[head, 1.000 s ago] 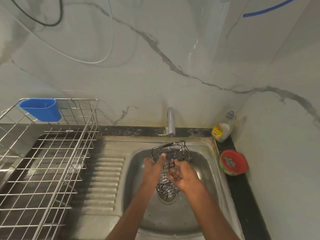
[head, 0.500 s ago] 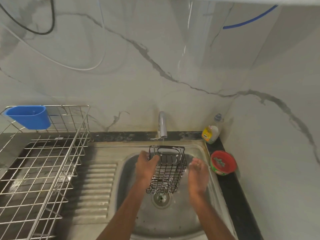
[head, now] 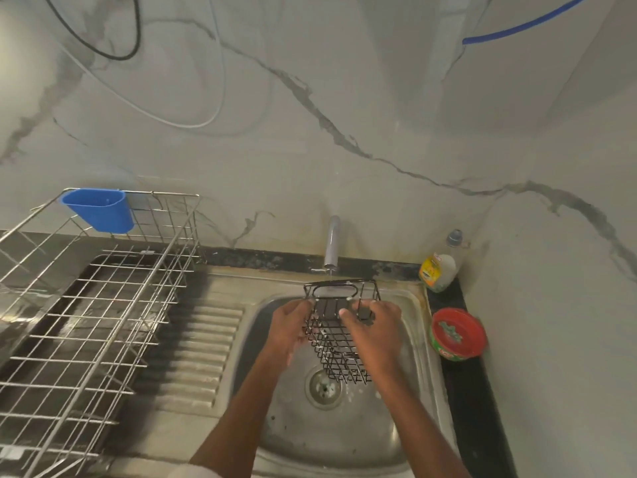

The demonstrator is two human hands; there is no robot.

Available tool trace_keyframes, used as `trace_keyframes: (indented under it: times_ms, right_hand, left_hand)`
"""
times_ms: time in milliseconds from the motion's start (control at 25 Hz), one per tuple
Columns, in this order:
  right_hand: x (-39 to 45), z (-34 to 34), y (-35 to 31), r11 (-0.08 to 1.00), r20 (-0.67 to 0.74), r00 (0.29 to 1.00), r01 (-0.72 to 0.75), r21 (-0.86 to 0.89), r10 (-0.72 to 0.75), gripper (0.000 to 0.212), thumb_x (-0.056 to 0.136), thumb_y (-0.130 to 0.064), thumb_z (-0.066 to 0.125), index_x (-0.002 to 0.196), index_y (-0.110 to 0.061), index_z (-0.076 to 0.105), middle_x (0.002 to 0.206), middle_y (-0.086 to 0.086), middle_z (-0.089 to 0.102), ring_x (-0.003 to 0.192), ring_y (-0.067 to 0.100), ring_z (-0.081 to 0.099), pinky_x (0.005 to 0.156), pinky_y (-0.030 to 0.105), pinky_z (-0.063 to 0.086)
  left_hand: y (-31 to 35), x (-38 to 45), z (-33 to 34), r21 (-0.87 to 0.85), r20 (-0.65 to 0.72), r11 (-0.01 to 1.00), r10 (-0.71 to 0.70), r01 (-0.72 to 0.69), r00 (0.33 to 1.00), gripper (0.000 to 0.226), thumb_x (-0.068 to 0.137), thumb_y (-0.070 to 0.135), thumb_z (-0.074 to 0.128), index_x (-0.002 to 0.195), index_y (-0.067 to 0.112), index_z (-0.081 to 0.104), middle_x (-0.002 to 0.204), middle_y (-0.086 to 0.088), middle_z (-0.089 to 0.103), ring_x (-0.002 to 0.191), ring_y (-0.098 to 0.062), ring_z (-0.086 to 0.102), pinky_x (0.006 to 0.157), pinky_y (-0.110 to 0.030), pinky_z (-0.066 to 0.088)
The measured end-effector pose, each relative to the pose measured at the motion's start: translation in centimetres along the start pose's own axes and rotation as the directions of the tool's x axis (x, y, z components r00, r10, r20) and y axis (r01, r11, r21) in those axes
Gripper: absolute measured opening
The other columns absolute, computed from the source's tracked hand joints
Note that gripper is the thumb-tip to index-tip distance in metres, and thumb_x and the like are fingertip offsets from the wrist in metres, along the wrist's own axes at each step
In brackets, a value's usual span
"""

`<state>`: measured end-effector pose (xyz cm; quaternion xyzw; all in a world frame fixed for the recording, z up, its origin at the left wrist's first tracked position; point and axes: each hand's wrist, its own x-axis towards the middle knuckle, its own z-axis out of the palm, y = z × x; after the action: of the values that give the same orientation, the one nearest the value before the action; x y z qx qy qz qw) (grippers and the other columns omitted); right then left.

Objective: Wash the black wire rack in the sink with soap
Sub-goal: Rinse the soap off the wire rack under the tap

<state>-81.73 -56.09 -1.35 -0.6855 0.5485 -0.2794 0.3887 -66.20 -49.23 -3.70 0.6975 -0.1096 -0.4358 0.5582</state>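
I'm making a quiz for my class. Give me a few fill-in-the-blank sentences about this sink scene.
1. The left hand and right hand hold a black wire ____ over the sink.
2. Water runs from the ____ onto it.
3. The tub on the counter right of the sink has a ____ lid.
4. The cup hung on the drying rack is ____.

Missing words: rack; tap; red; blue

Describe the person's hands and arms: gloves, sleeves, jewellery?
Both hands are bare: no gloves on the left hand or the right hand, and no rings, watch or bracelet visible. Forearms are bare up to the frame's bottom edge, where a sliver of light, whitish sleeve shows on the left arm. No sleeve shows on the right.
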Motion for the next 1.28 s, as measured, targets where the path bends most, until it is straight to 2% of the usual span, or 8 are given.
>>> trace_keyframes:
  times_ms: [80, 240, 480, 600, 760, 920, 1120, 1280]
  right_hand:
    - [-0.1, -0.9, 0.8, 0.996, -0.068, 0.996, -0.049, 0.074, 0.054, 0.035, 0.080, -0.045, 0.083, 0.106, -0.024, 0.072, 0.122, -0.008, 0.049, 0.107, 0.008, 0.055, 0.073, 0.013, 0.038]
    - [-0.1, -2.1, 1.8, 0.983, -0.135, 0.980, -0.127, 0.129, 0.144, 0.033, 0.075, -0.054, 0.081, 0.097, -0.031, 0.072, 0.119, -0.008, 0.060, 0.100, 0.004, 0.059, 0.063, 0.013, 0.036]
    - [-0.6, -2.3, 1.4, 0.982, -0.149, 0.974, -0.159, 0.106, 0.173, 0.027, 0.074, -0.054, 0.079, 0.088, -0.034, 0.069, 0.115, -0.012, 0.056, 0.091, 0.001, 0.057, 0.063, 0.021, 0.041]
    - [-0.9, -1.2, 1.2, 0.984, -0.116, 0.985, -0.115, 0.135, 0.131, 0.023, 0.073, -0.053, 0.079, 0.085, -0.036, 0.070, 0.107, -0.016, 0.058, 0.099, 0.005, 0.060, 0.075, 0.029, 0.051]
    - [-1.3, 0.1, 0.9, 0.983, -0.151, 0.982, -0.087, 0.163, 0.112, 0.028, 0.070, -0.056, 0.074, 0.082, -0.031, 0.071, 0.099, -0.012, 0.070, 0.093, 0.006, 0.066, 0.071, 0.027, 0.054]
    - [-2.1, -0.5, 0.4, 0.985, -0.178, 0.974, -0.115, 0.129, 0.138, 0.029, 0.070, -0.056, 0.076, 0.084, -0.032, 0.069, 0.109, -0.007, 0.067, 0.092, 0.005, 0.065, 0.060, 0.019, 0.047]
    - [-2.7, -2.8, 0.6, 0.983, -0.213, 0.967, -0.111, 0.145, 0.141, 0.018, 0.079, -0.034, 0.082, 0.090, -0.024, 0.072, 0.113, -0.004, 0.062, 0.099, 0.009, 0.057, 0.062, 0.009, 0.030]
    - [-2.6, -3.1, 1.4, 0.965, -0.217, 0.962, -0.110, 0.236, 0.163, 0.017, 0.080, -0.038, 0.081, 0.091, -0.028, 0.072, 0.113, -0.004, 0.062, 0.105, 0.014, 0.061, 0.069, 0.020, 0.044]
  left_hand:
    - [0.8, -0.4, 1.3, 0.045, 0.019, 0.999, 0.022, -0.023, 1.000, 0.019, 0.102, 0.036, 0.070, 0.109, 0.019, 0.077, 0.101, -0.006, 0.081, 0.094, -0.025, 0.075, 0.091, -0.046, 0.062]
    - [2.0, -0.2, 3.9, 0.146, 0.082, 0.987, 0.053, -0.064, 0.995, 0.031, 0.101, 0.041, 0.070, 0.124, 0.021, 0.073, 0.115, -0.001, 0.076, 0.108, -0.024, 0.071, 0.097, -0.049, 0.060]
    - [2.2, -0.5, 4.1, 0.142, 0.030, 0.986, 0.084, -0.087, 0.996, 0.032, 0.101, 0.034, 0.070, 0.131, 0.027, 0.067, 0.119, 0.002, 0.071, 0.105, -0.011, 0.065, 0.105, -0.049, 0.054]
    - [1.6, -0.9, 2.1, 0.123, 0.009, 0.985, 0.117, -0.117, 0.993, 0.035, 0.098, 0.037, 0.072, 0.132, 0.030, 0.069, 0.117, 0.004, 0.075, 0.108, -0.014, 0.069, 0.105, -0.050, 0.055]
    - [1.6, -1.0, 0.7, 0.094, 0.025, 0.980, 0.172, -0.173, 0.985, 0.051, 0.091, 0.047, 0.078, 0.138, 0.030, 0.068, 0.116, 0.006, 0.077, 0.109, -0.014, 0.073, 0.106, -0.051, 0.056]
    - [1.8, -1.2, 1.1, 0.120, 0.111, 0.978, 0.159, -0.172, 0.981, 0.027, 0.102, 0.030, 0.071, 0.128, 0.032, 0.066, 0.104, 0.018, 0.068, 0.098, 0.001, 0.063, 0.107, -0.044, 0.053]
    - [1.9, -2.0, 2.1, 0.024, 0.191, 0.995, 0.094, -0.100, 0.977, 0.051, 0.083, 0.037, 0.077, 0.133, 0.030, 0.068, 0.124, -0.003, 0.074, 0.116, -0.025, 0.068, 0.108, -0.055, 0.051]
    - [1.9, -2.0, 2.3, 0.022, 0.233, 0.987, 0.147, -0.156, 0.961, 0.052, 0.085, 0.037, 0.078, 0.135, 0.034, 0.065, 0.137, -0.003, 0.069, 0.127, -0.026, 0.063, 0.110, -0.055, 0.048]
